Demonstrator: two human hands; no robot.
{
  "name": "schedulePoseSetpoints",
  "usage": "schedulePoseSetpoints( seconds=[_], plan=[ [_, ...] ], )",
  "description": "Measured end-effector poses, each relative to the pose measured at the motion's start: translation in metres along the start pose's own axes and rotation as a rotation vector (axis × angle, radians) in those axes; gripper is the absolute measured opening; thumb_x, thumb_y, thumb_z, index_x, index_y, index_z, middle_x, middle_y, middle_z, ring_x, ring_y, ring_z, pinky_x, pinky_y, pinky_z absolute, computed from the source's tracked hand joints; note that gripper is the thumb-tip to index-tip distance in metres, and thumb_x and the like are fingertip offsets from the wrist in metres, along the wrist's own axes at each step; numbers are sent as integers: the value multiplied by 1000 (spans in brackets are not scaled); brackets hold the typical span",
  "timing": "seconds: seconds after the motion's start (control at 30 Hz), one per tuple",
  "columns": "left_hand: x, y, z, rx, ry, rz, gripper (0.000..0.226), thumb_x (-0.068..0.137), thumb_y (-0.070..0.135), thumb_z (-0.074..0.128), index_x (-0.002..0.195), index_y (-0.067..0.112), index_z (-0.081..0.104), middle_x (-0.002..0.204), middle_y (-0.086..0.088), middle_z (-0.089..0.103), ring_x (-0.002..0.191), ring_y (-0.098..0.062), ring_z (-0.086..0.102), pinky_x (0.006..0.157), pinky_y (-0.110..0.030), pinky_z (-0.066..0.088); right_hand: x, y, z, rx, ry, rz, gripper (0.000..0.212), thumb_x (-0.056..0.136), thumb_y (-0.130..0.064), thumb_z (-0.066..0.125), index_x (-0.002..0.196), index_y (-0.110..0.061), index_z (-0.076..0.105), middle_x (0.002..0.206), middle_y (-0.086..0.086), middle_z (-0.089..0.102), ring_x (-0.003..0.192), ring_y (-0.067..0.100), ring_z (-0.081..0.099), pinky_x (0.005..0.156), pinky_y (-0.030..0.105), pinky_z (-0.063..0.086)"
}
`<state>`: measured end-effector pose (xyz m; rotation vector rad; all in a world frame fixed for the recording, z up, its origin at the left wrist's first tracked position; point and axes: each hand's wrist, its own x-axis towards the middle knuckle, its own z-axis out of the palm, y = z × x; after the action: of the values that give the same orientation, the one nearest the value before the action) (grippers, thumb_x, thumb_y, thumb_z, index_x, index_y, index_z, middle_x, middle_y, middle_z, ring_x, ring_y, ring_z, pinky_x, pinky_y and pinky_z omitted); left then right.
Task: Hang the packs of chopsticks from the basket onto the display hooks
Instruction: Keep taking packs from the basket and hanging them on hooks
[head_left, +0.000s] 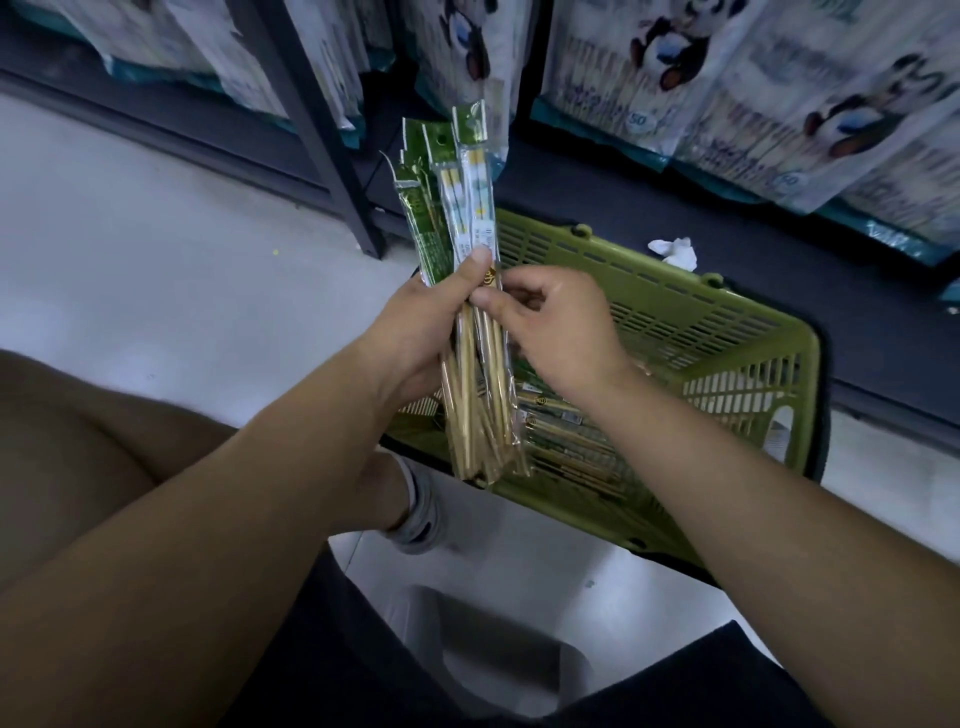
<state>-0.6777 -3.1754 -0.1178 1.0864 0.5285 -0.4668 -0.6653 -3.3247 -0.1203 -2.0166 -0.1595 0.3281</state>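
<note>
Dark shorts (701, 691) at bottom edge; person low over the floor. Left hand (431, 317) holds a fanned bunch of packs of chopsticks (467, 218) upright above the green basket (727, 332), fingers curled round mid-length. Right hand (561, 332) pinches the rightmost pack, thumb against forefinger. More packs (566, 431) lie in the basket. No display hooks in view. Risks: slick wrappers overlap, so drawing one out may drag a neighbour loose; a slackened bunch could slide and drop outside the basket.
</note>
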Motion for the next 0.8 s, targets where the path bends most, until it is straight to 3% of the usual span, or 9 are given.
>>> schedulePoseSetpoints(
  seconds=[0.17,0.23,0.3,0.33,0.37,0.47,0.57,0.7,0.8],
  plan=[
    [6,0,-8,191,129,67,25,94,24,76,100,0,69,65,-5,72,56,-18,68,55,-27,57,1,10,-2,-264,99,-141,35,86,-57,69,71,-25,72,64,-10,62,58,6,55,52,30,46],
    [11,1,-18,283,206,136,25,92,22,78,104,3,68,68,-5,73,57,-18,69,56,-29,57,7,26,-5,-221,117,-84,35,89,-55,67,66,-28,66,60,-13,59,54,2,53,50,24,41],
    [15,2,-27,245,240,167,25,93,20,78,106,4,64,71,-6,71,59,-20,68,59,-32,57,11,58,-7,-254,-13,26,22,93,-46,68,76,-33,67,70,-18,63,64,-5,57,56,16,39],
    [17,3,-31,210,261,167,25,93,20,78,106,4,63,71,-6,69,59,-21,67,60,-33,57,10,78,-7,-315,-128,112,12,95,-42,68,88,-32,71,82,-19,67,74,-4,61,62,17,41],
    [19,4,-35,189,281,162,25,92,20,78,104,5,62,70,-7,68,59,-22,67,61,-34,57,6,99,-5,-383,-246,218,15,95,-38,69,103,-26,73,94,-13,69,86,4,64,70,20,44],
    [21,1,-42,201,287,139,26,92,21,79,102,5,62,70,-7,68,59,-23,67,59,-35,58,-21,161,10,-426,-551,520,41,94,-29,73,132,-17,64,125,4,68,107,20,63,92,30,50],
    [22,-8,-51,246,280,94,31,92,24,79,107,3,62,74,-10,70,62,-23,69,62,-37,61,-42,193,26,-395,-645,636,59,90,-19,77,144,-17,55,145,8,57,129,26,56,111,37,44],
    [21,-17,-56,285,274,65,33,91,27,80,108,4,63,75,-8,71,65,-24,70,62,-35,58,-44,210,39,-456,-625,580,51,89,-21,78,138,-18,62,138,9,62,124,27,59,104,34,46],
    [24,-18,-55,315,268,61,34,91,27,79,109,3,64,75,-7,73,64,-23,71,61,-33,58,-39,213,47,-581,-727,536,43,91,-31,76,129,-14,65,127,10,66,111,27,63,92,34,51]
  ],
)
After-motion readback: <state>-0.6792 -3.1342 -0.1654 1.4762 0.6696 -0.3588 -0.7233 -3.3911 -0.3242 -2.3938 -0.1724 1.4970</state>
